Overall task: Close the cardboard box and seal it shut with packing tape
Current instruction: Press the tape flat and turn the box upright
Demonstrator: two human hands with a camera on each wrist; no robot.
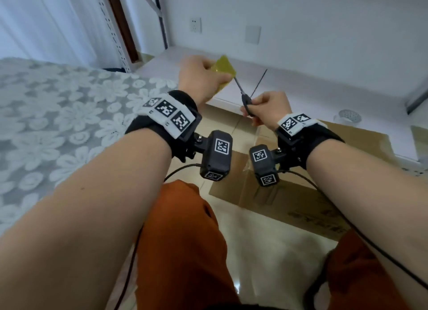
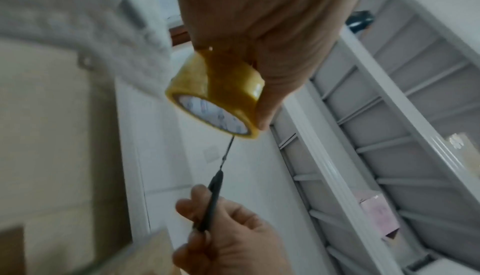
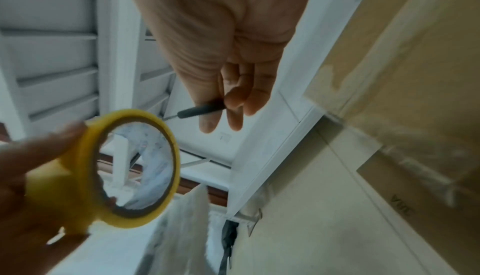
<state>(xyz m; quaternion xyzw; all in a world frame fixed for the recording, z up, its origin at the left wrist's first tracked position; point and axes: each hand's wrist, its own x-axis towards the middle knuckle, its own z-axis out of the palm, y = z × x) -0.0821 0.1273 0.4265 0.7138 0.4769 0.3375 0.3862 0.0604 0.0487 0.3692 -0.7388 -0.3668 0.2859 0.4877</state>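
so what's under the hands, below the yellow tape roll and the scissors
Below the left hand gripping the yellow tape roll and the right hand holding the black-handled scissors lies a brown cardboard box on the tiled floor. The arms and wrist cameras hide part of its top.

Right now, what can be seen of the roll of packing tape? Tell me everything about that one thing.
The roll of packing tape is a yellowish, translucent, glossy band wound on a white printed core, open through its middle. The left hand grips it in the air, thumb and fingers round its outer face, above the floor beyond the cardboard box. One blade tip of the open scissors, held by the right hand, reaches its edge. No pulled strip is clearly visible.
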